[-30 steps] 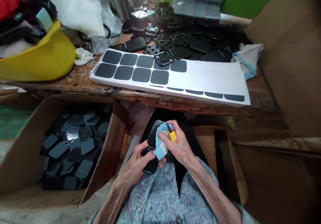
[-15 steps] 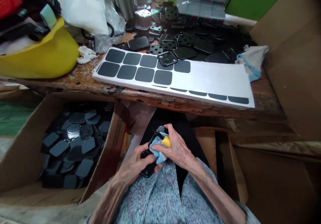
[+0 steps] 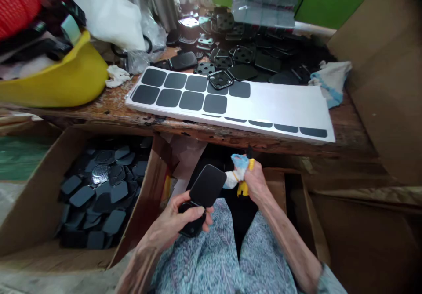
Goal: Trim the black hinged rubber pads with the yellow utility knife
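Head view: left hand (image 3: pixel 180 217) grips the black pad (image 3: pixel 207 191) over the lap, long axis toward 1 o'clock; right hand (image 3: pixel 255 182) (closed on cloth (image 3: pixel 238 167) and yellow tool (image 3: pixel 244 187)) sits nearest, at the pad's 2 o'clock.

A white sheet (image 3: pixel 270 105) of dark square stickers lies along the worktop's (image 3: pixel 112 105) front edge. Behind it, black plastic parts (image 3: pixel 250 56) are piled toward the back. A yellow bowl (image 3: pixel 62 76) sits at the left end, a blue-edged rag (image 3: pixel 329 81) at the right. Below the worktop's left end, a cardboard box (image 3: pixel 29 197) holds more black pieces.
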A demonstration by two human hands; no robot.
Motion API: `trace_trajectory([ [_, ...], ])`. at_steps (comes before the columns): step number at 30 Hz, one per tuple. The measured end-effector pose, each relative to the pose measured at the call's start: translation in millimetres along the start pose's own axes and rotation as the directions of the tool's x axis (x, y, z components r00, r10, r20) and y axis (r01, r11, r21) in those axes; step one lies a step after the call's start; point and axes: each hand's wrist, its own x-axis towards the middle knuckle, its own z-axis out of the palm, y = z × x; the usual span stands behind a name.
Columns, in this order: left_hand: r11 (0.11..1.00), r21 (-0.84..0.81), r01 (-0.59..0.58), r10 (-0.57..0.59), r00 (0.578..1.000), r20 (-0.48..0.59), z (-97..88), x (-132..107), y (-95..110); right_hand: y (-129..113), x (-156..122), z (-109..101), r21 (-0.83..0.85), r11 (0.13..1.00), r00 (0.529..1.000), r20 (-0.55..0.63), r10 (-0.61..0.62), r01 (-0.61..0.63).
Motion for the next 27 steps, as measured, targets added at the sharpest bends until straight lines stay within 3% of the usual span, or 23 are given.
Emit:
trace_trajectory([
  [6, 0.994, -0.088, -0.057, 0.055, 0.998, -0.019, -5.2, 4.1, 2.5, 10.2, -11.6, -31.3, 0.228, 0.969, 0.995, 0.047, 0.084, -0.092],
  [12, 0.99, -0.11, -0.087, 0.088, 0.996, 0.007, -2.3, 6.1, 7.0, -6.2, -22.9, -37.8, 0.299, 0.951, 0.996, 0.053, 0.071, -0.083],
  [16, 0.992, -0.098, -0.084, 0.088, 0.996, 0.032, -0.1, 8.0, 5.1, -20.1, -25.5, -29.8, 0.285, 0.956, 0.995, 0.089, 0.044, -0.068],
  [21, 0.996, -0.083, -0.046, 0.056, 0.992, 0.117, -12.6, 7.5, 14.1, -35.5, -32.0, -4.5, 0.149, 0.989, 0.937, 0.348, -0.039, -0.015],
  [24, 0.991, -0.131, -0.037, 0.06, 0.982, 0.177, -21.1, 6.2, 22.3, -38.0, -33.3, 7.3, 0.109, 0.994, 0.949, 0.309, -0.062, 0.029],
  [27, 0.999, -0.006, 0.035, -0.034, 0.986, 0.165, -17.3, 9.2, 23.4, -37.3, -35.5, 14.4, 0.055, 0.997, 0.953, 0.293, -0.075, 0.062],
])
